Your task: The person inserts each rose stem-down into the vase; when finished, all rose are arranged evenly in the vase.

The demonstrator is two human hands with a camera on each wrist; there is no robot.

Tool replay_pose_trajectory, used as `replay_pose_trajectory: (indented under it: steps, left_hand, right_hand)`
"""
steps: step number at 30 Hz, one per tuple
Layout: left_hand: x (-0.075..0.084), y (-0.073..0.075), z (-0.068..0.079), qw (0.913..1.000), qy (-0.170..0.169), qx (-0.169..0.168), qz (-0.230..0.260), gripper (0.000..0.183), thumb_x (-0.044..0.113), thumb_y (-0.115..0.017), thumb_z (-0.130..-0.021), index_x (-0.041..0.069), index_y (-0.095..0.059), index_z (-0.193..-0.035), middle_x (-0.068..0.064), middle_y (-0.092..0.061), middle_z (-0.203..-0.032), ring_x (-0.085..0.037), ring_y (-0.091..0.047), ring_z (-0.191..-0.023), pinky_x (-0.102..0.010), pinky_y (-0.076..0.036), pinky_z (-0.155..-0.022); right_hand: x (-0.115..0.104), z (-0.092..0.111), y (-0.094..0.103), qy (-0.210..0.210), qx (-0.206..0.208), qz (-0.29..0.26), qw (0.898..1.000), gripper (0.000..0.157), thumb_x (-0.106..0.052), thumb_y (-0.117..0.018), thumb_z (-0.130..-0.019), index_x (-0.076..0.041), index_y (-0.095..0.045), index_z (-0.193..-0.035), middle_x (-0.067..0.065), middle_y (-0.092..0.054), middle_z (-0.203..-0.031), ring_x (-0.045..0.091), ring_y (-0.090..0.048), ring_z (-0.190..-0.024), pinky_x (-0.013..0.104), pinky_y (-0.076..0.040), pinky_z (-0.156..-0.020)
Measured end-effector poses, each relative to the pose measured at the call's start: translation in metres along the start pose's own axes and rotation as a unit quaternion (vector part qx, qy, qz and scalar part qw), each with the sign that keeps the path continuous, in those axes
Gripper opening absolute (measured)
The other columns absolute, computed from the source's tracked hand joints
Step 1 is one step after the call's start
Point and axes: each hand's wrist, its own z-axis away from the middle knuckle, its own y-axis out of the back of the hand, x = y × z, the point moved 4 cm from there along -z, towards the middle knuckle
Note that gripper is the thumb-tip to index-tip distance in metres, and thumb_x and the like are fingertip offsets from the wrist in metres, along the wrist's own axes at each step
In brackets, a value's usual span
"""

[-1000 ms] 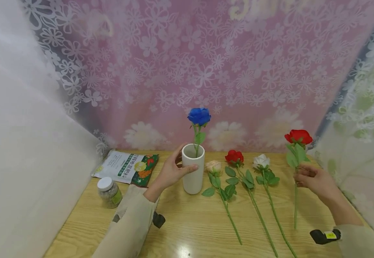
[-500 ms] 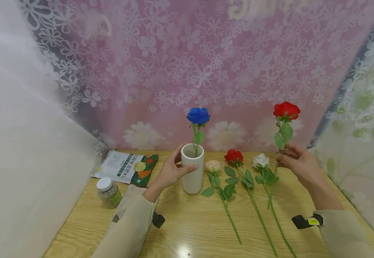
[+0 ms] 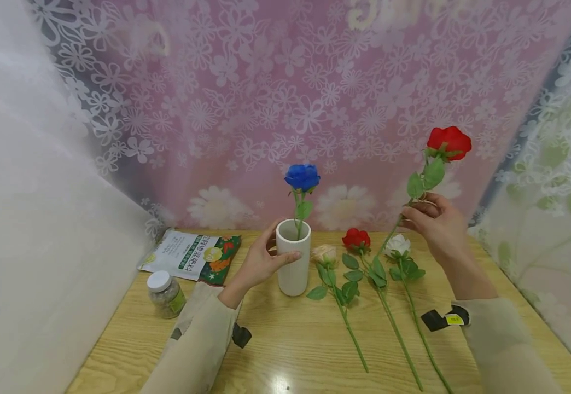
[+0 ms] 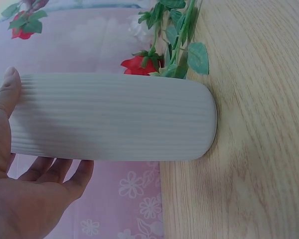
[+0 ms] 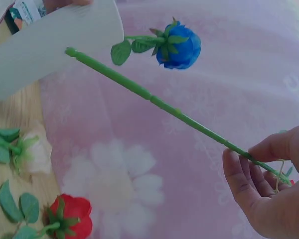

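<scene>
A white ribbed vase (image 3: 293, 268) stands upright on the table, and a blue rose (image 3: 302, 178) rises from its mouth. My left hand (image 3: 261, 266) grips the vase's left side, thumb across the front; the left wrist view shows the fingers curled round it. Up in the air on the right, my right hand (image 3: 433, 221) pinches the stem of a red rose (image 3: 449, 143) below its leaves. That rose tilts, bloom up to the right. In the right wrist view the bare end of its green stem (image 5: 149, 97) points toward the vase.
On the table right of the vase lie a cream rose (image 3: 325, 254), a second red rose (image 3: 356, 238) and a white rose (image 3: 397, 246). A lidded jar (image 3: 166, 295) and a printed bag (image 3: 192, 256) are at the left. A floral curtain (image 3: 285, 98) hangs behind.
My right hand has lifted the red rose and brought it leftward, tilting its stem's lower end toward the vase. The left hand and vase have stayed in place.
</scene>
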Motion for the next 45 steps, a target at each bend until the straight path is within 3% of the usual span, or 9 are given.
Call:
replay_pose_trajectory:
  steps: [12,24,33,39,45]
  left_hand:
    - [0.000,0.000,0.000,1.0000,-0.004,-0.002,0.002,0.082,0.020,-0.083,-0.094,0.035,-0.039,-0.161,-0.009,-0.058,-0.147,-0.032,-0.061,-0.135,-0.059,-0.052,-0.109]
    - [0.000,0.000,0.001,0.9999,-0.002,-0.006,0.012,0.082,0.018,-0.083,-0.094,0.036,-0.039,-0.161,-0.009,-0.059,-0.148,-0.032,-0.060,-0.135,-0.058,-0.053,-0.109]
    - [-0.001,0.000,-0.001,0.9999,-0.005,-0.005,0.009,0.082,0.018,-0.083,-0.094,0.035,-0.039,-0.161,-0.008,-0.058,-0.147,-0.032,-0.061,-0.134,-0.057,-0.053,-0.108]
    - [0.000,-0.001,0.000,1.0000,0.006,-0.002,0.006,0.086,0.020,-0.083,-0.094,0.037,-0.036,-0.163,-0.009,-0.059,-0.147,-0.031,-0.061,-0.135,-0.057,-0.053,-0.109]
    - [-0.001,-0.001,0.000,0.9999,0.007,-0.002,0.010,0.086,0.019,-0.083,-0.094,0.037,-0.035,-0.163,-0.009,-0.058,-0.148,-0.031,-0.060,-0.135,-0.057,-0.053,-0.110]
  right_hand:
    - [-0.015,-0.012,-0.050,0.020,0.016,-0.060,0.998,0.049,-0.001,-0.073,-0.097,-0.011,-0.042,-0.133,0.000,-0.061,-0.102,0.016,-0.067,-0.095,0.027,-0.065,-0.078]
    - [-0.025,-0.024,-0.094,0.052,0.049,-0.110,0.991,0.038,0.006,-0.069,-0.096,-0.009,-0.043,-0.119,0.002,-0.057,-0.091,0.018,-0.067,-0.082,0.029,-0.065,-0.077]
    - [-0.019,-0.028,-0.112,0.068,0.063,-0.073,0.993,0.039,0.008,-0.067,-0.097,-0.012,-0.041,-0.118,0.001,-0.055,-0.090,0.017,-0.066,-0.083,0.029,-0.065,-0.077]
    - [-0.009,-0.026,-0.124,0.092,0.043,-0.030,0.994,0.032,0.008,-0.067,-0.097,-0.008,-0.046,-0.115,0.005,-0.061,-0.093,0.018,-0.071,-0.083,0.029,-0.065,-0.079]
    - [0.001,-0.024,-0.141,0.089,0.010,0.011,0.996,0.041,0.007,-0.067,-0.097,-0.011,-0.050,-0.129,0.003,-0.064,-0.095,0.016,-0.072,-0.084,0.029,-0.065,-0.080]
